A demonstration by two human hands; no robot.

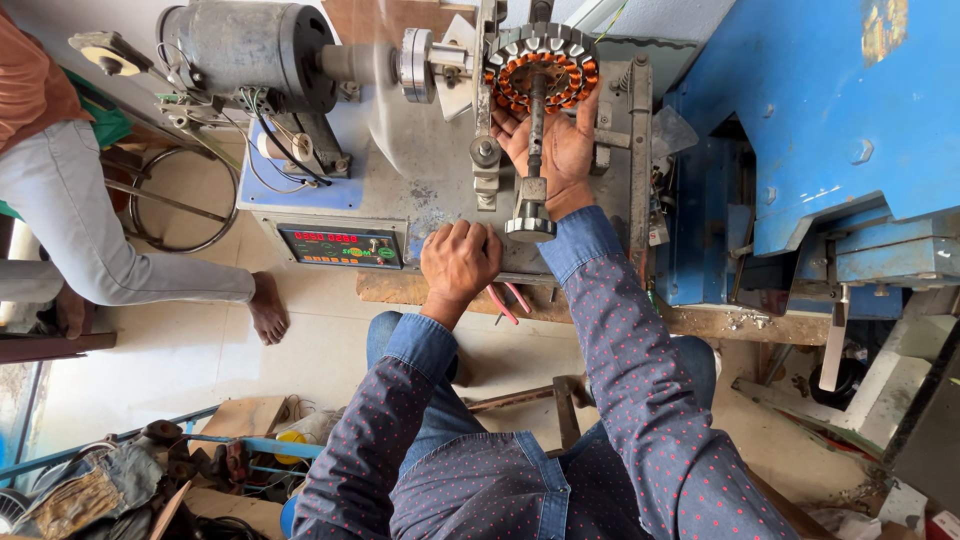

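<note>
The right hand (556, 150) is spread open, palm up, under the copper-wound stator (541, 68) mounted on the winding machine (420, 160), fingertips touching its rim. The left hand (458, 262) is closed in a fist at the machine's front edge, beside two pink wires (508, 299); whether anything is held cannot be told.

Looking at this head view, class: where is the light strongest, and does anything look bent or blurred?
Head view: daylight washes out the pale tiled floor at left; the blue metal machine housing splays outward from wide-angle distortion; the round copper-wound stator and both hands, left and right, stay sharp.
</note>
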